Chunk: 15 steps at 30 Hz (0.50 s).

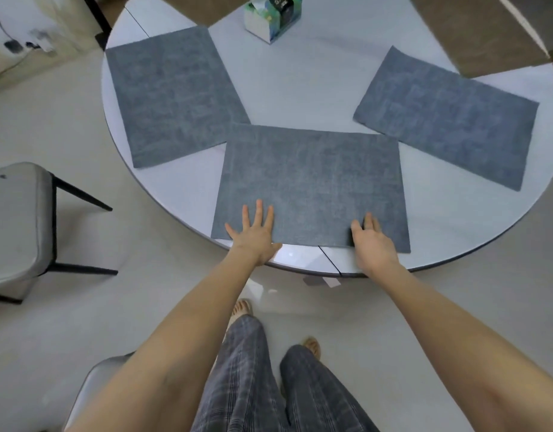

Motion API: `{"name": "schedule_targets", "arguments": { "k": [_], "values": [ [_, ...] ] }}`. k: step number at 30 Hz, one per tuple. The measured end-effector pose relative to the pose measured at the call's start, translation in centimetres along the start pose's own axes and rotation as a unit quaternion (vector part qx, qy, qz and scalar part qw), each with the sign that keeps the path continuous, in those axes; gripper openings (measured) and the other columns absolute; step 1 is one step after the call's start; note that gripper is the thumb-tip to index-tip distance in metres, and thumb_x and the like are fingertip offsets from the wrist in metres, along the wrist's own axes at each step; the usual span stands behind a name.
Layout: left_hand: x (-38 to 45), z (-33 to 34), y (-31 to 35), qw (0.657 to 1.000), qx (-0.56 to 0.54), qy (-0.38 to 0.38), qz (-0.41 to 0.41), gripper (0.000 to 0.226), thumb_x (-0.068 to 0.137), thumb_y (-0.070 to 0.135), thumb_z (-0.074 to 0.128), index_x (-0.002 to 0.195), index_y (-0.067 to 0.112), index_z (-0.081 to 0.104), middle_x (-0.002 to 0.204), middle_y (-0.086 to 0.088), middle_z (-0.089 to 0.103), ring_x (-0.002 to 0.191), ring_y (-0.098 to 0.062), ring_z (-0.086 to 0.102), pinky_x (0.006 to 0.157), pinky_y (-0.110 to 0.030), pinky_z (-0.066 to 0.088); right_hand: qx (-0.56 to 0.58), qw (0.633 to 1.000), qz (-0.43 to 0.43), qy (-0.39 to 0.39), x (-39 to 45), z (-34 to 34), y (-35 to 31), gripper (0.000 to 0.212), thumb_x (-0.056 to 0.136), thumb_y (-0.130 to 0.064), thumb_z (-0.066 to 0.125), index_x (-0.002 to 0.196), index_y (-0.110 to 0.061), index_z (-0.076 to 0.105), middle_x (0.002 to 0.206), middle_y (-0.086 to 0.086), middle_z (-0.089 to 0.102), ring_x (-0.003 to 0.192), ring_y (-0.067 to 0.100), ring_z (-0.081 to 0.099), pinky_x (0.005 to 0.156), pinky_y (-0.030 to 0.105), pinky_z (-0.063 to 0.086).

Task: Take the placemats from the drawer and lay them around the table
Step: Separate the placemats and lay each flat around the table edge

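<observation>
The tissue box [272, 18] and two brown placemats [484, 32] run off the top edge, partly unseen.

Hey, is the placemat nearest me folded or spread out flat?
Spread flat: the nearest placemat lies as one full rectangle on the table, both hands resting on its near edge.

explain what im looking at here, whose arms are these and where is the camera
There is no machine: a person wears a camera on the head, looking down at their own arms. They stand at a round table with three grey placemats: near mat, left mat, right mat. The left hand lies flat, fingers spread, on the near mat's edge; the right hand rests on the same edge. Nothing is gripped. A tissue box stands further back.
</observation>
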<state>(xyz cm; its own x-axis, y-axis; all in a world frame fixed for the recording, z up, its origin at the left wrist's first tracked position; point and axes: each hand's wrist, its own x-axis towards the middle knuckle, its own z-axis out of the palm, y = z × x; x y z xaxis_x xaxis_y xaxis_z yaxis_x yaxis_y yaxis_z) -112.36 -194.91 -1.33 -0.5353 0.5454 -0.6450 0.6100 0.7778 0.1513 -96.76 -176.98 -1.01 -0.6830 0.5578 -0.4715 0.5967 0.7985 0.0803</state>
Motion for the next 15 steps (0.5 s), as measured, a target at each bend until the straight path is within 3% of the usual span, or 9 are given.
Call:
{"name": "schedule_targets", "arguments": {
  "k": [15],
  "values": [
    [0.29, 0.18, -0.07, 0.999, -0.047, 0.015, 0.012, 0.088, 0.095, 0.048, 0.047, 0.152, 0.027, -0.016, 0.157, 0.003, -0.029, 0.145, -0.029, -0.026, 0.11, -0.068, -0.006, 0.084, 0.996, 0.009, 0.033, 0.12, 0.95, 0.36, 0.06, 0.083, 0.017, 0.044, 0.136, -0.005, 0.026, 0.158, 0.022, 0.002, 0.148, 0.033, 0.004, 0.112, 0.042, 0.031]
  ]
}}
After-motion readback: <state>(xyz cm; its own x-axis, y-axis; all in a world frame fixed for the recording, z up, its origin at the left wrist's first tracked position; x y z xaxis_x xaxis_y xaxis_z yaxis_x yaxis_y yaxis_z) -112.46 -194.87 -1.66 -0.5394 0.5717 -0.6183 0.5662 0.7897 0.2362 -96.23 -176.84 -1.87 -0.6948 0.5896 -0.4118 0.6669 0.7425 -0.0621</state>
